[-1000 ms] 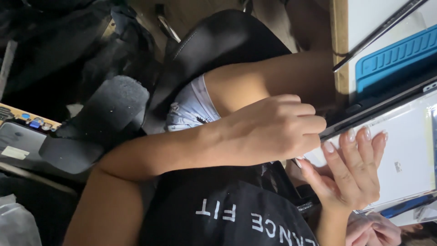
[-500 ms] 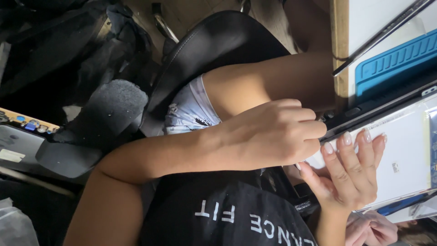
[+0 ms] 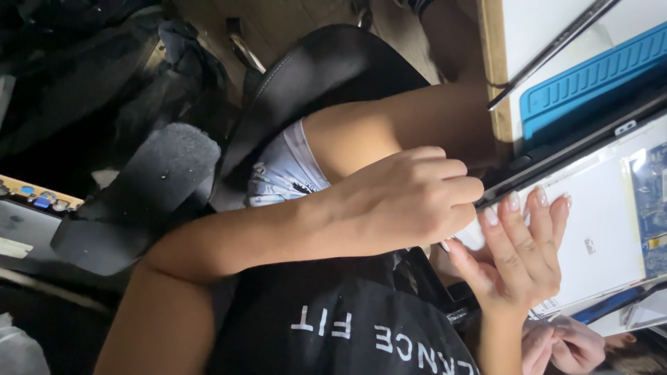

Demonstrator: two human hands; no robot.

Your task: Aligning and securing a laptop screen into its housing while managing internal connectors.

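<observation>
My left hand [image 3: 410, 201] is curled into a fist at the near corner of a thin dark frame [image 3: 556, 149], and its fingertips press on that corner. My right hand [image 3: 517, 257] lies flat with fingers spread on a white display panel [image 3: 597, 229] below the frame. A blue circuit board [image 3: 649, 208] sits on the panel's far side. My bare thigh [image 3: 389, 132] and black shirt [image 3: 347, 326] fill the middle of the view.
A blue ribbed mat [image 3: 590, 83] lies on a white table with a wooden edge [image 3: 492, 69]. Another person's clasped hands [image 3: 563, 344] are at the bottom right. A black chair seat [image 3: 326, 76], its armrest [image 3: 139, 194] and dark bags are on the left.
The view has drifted slightly. My left fist has stayed at the frame's corner and my right hand has stayed flat on the white panel.
</observation>
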